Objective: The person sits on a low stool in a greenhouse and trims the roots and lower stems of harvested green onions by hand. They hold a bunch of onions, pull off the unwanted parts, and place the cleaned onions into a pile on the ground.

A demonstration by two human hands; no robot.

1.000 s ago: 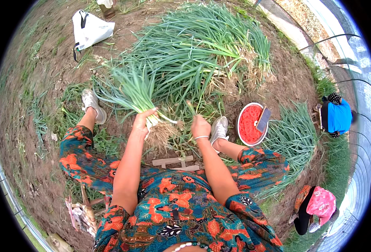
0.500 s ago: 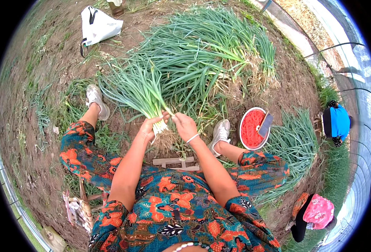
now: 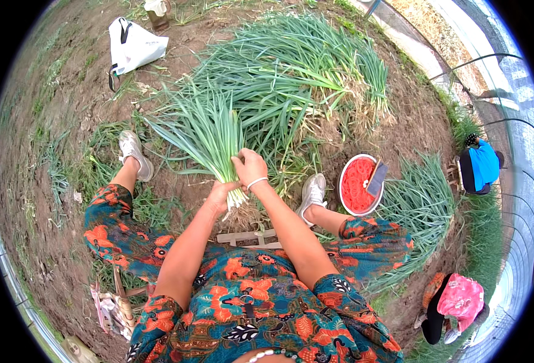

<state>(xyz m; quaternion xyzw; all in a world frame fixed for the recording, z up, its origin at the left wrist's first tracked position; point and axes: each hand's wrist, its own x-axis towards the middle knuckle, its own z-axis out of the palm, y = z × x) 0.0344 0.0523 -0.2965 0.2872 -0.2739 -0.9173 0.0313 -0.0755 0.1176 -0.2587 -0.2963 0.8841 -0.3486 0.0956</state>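
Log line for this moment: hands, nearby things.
left hand: grips onion-like bunch above roots | right hand: against its stems | right side: white tub, red rings inside

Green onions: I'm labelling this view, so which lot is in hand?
The small bunch gripped by the left hand; the large heap ahead and the pile beside the white tub lie on soil.

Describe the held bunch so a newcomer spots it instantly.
Start at the big heap of green stalks on the soil. At its lower-left edge is a smaller bunch, leaves fanned forward. Unlike the heap, it is gripped near its pale root end by the left hand.
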